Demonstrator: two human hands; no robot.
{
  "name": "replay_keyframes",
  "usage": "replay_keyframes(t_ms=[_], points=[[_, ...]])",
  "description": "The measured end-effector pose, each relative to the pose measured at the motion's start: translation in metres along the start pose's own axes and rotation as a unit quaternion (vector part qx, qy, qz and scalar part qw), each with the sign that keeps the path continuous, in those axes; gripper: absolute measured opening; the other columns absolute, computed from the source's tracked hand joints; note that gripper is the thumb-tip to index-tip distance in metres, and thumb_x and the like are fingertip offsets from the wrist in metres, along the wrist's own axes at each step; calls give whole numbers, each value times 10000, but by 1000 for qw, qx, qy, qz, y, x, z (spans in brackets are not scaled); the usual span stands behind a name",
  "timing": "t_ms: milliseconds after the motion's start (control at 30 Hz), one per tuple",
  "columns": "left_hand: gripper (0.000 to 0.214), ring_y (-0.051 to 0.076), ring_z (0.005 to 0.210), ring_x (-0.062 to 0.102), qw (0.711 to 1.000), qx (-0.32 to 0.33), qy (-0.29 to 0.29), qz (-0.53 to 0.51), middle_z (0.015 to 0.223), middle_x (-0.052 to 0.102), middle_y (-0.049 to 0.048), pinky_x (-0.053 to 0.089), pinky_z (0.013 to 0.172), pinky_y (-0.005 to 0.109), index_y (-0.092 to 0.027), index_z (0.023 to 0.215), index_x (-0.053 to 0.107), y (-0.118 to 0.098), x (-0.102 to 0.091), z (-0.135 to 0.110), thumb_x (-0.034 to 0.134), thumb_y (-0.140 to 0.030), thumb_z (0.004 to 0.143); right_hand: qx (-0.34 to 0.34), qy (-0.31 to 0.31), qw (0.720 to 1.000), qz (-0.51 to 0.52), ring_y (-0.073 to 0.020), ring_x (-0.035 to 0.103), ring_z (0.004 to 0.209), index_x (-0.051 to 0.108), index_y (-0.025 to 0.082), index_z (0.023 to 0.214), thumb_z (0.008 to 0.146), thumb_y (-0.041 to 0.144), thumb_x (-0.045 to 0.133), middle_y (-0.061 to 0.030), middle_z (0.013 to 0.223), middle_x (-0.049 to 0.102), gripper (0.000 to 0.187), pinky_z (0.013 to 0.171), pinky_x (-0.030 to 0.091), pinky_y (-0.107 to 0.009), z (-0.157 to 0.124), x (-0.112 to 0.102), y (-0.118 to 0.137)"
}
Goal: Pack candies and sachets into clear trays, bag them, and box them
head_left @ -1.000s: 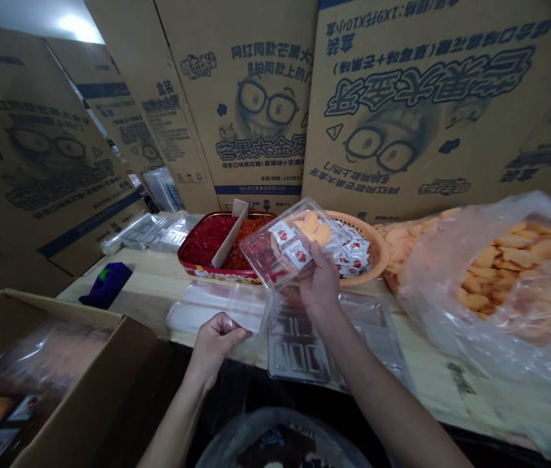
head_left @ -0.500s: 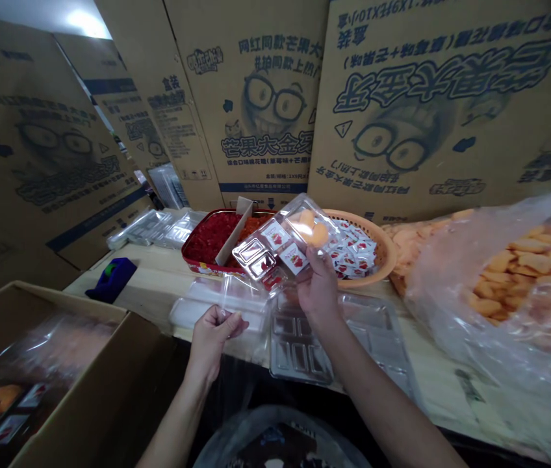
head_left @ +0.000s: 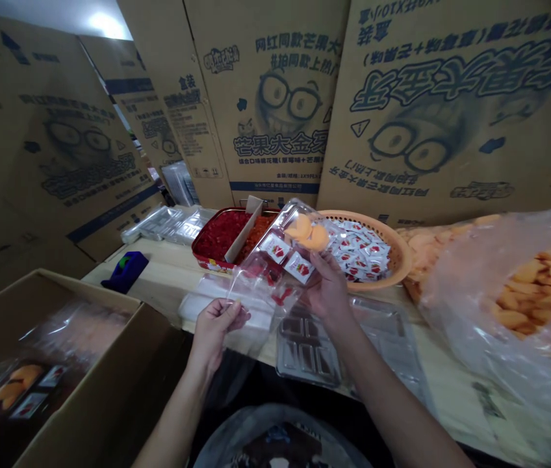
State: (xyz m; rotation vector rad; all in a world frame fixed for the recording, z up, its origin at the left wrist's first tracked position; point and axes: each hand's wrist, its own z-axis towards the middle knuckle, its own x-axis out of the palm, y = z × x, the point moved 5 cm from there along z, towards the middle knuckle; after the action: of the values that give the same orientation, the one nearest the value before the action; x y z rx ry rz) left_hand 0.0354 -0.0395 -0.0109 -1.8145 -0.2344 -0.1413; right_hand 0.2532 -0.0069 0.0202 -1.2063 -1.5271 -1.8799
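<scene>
My right hand [head_left: 328, 291] grips a clear plastic tray [head_left: 289, 250] filled with orange candies, two small red-and-white sachets and red bits, tilted up above the wooden table [head_left: 168, 270]. My left hand [head_left: 217, 328] pinches the mouth of a clear plastic bag [head_left: 249, 305], and the tray's lower end sits at or just inside that mouth. Empty clear trays [head_left: 307, 351] lie on the table under my right wrist.
A red tin [head_left: 229, 237] of red pieces with a cardboard divider, an orange basket [head_left: 397, 250] of sachets and big bags of orange candies [head_left: 524, 292] line the table. An open carton [head_left: 61, 364] with packed trays stands at left. A blue tape dispenser [head_left: 127, 270]. Large printed cartons [head_left: 280, 97] behind.
My right hand has lowered the filled tray toward my left hand, so its lower end now meets the bag's mouth. My left hand has lifted the bag slightly.
</scene>
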Motion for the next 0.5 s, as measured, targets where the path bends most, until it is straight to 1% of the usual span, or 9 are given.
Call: replay_keyframes(t_ms=[67,133,233,333,400,500], points=[[327,131,607,640,1000,5,-3,4,624,654,7,513,635,242,-120,680,584,-2,0,-1,777,-356,561,16,3,1000,-7,-134,649,692,647,194,782,638,189,713,12,767,709,159,647,541,-262,0,0,-1],[331,139,616,646,1000,-3,16,20,640,662,16,515,655,254,-120,708,597,-3,3,-2,777,-355,560,42,17,999,-22,-148,650,705,650,190,800,633,204,721,1,778,710,182,653,540,-279,-1,2,-4],[343,169,657,662,995,-40,75,49,706,684,42,516,684,278,-118,783,626,-4,8,-5,773,-346,572,90,49,993,-65,-165,649,720,664,170,805,613,225,739,-19,779,711,214,661,533,-288,-3,6,-9],[356,178,697,664,988,-78,119,61,773,694,60,515,685,278,-123,866,647,-9,8,-4,756,-338,603,125,67,984,-107,-153,639,664,676,160,767,597,247,750,-17,759,711,206,631,524,-272,-2,7,-12],[336,168,698,658,986,-96,127,54,800,691,57,517,669,268,-126,877,653,-11,9,-2,746,-324,622,139,69,981,-119,-140,631,628,673,160,757,600,255,752,-12,759,711,200,607,519,-265,-2,6,-14],[313,147,642,641,987,-116,114,4,799,685,42,522,622,264,-135,882,652,-12,12,3,749,-283,623,144,67,980,-120,-143,637,634,657,157,772,605,257,757,-18,774,710,219,616,517,-273,-1,6,-16]])
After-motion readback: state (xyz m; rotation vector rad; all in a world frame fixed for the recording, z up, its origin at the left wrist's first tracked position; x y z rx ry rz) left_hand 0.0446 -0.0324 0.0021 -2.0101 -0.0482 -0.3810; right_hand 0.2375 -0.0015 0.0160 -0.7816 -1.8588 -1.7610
